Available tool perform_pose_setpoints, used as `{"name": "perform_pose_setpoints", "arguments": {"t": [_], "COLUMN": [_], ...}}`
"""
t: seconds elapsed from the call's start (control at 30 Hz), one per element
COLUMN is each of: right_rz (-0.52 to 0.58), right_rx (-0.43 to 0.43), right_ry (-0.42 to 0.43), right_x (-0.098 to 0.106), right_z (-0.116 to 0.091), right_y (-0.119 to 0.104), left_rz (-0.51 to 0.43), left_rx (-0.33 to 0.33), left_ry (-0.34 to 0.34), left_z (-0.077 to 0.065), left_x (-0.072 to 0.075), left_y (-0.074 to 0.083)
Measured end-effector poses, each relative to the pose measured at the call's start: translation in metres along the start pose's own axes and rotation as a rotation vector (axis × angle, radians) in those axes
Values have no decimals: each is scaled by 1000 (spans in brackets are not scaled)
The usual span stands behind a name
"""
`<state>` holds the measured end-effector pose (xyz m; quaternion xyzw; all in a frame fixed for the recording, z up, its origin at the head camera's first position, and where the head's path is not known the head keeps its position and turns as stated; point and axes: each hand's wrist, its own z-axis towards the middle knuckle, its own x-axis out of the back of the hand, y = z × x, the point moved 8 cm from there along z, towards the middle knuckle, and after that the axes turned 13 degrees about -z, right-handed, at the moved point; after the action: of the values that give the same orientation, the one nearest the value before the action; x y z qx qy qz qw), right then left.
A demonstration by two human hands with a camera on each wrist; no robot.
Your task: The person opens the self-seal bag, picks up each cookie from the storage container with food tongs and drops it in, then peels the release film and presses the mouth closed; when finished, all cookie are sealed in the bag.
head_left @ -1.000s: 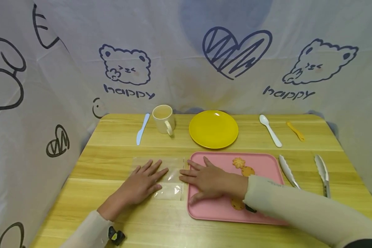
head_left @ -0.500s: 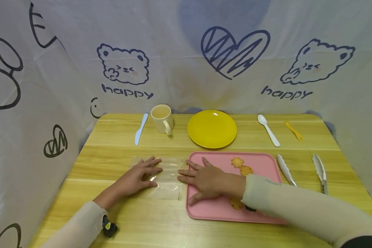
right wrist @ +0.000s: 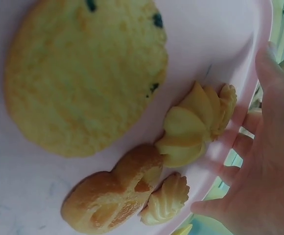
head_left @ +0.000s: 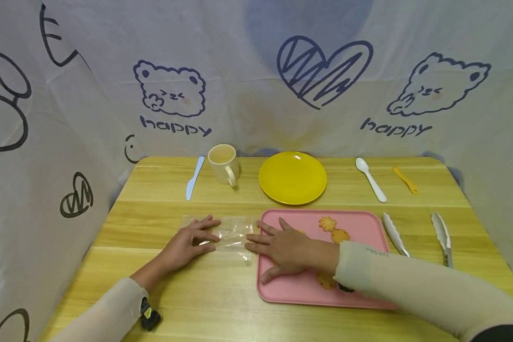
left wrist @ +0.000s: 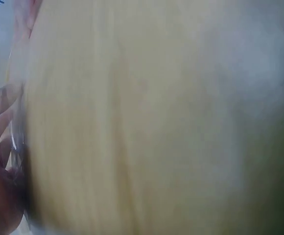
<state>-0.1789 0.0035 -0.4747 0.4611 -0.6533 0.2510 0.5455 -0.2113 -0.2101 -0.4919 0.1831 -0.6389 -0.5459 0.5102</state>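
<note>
A clear plastic bag lies on the table left of the pink tray, creased, with its near edge drawn up. My left hand pinches the bag's left part between thumb and fingers; the left wrist view shows the fingers with film against them. My right hand is spread over the tray's left side, fingertips past the rim at the bag's right edge. Under that wrist sit several cookies: a large speckled round cookie, a pretzel-shaped cookie and ridged cookies.
Along the back of the table lie a pale blue knife, a cream mug, a yellow plate, a white spoon and a small yellow-orange utensil. Metal-ended tongs lie right of the tray. A printed cloth hangs behind.
The left hand's spread fingers have drawn back leftward and closed on the bag. The bag's near edge has moved up and creased. The right hand stays in place.
</note>
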Motion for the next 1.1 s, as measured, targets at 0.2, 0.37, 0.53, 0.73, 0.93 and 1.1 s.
{"name": "perform_pose_setpoints", "arguments": {"t": [0.2, 0.37, 0.53, 0.73, 0.93, 1.1], "right_rz": [2, 10, 15, 12, 14, 20], "right_rx": [6, 12, 10, 5, 8, 2], "right_ry": [9, 2, -10, -13, 1, -16], "right_x": [0, 1, 1, 0, 0, -1], "right_z": [0, 0, -1, -1, 0, 0], "right_y": [-1, -1, 0, 0, 0, 0], "left_rz": [-117, -107, -151, -280, -331, -209], "left_rx": [51, 55, 46, 79, 93, 103], "left_ry": [82, 124, 161, 247, 311, 283], "left_z": [0, 0, -2, -6, -10, -11], "left_x": [7, 14, 20, 28, 34, 28], "left_y": [0, 9, 19, 18, 23, 30]}}
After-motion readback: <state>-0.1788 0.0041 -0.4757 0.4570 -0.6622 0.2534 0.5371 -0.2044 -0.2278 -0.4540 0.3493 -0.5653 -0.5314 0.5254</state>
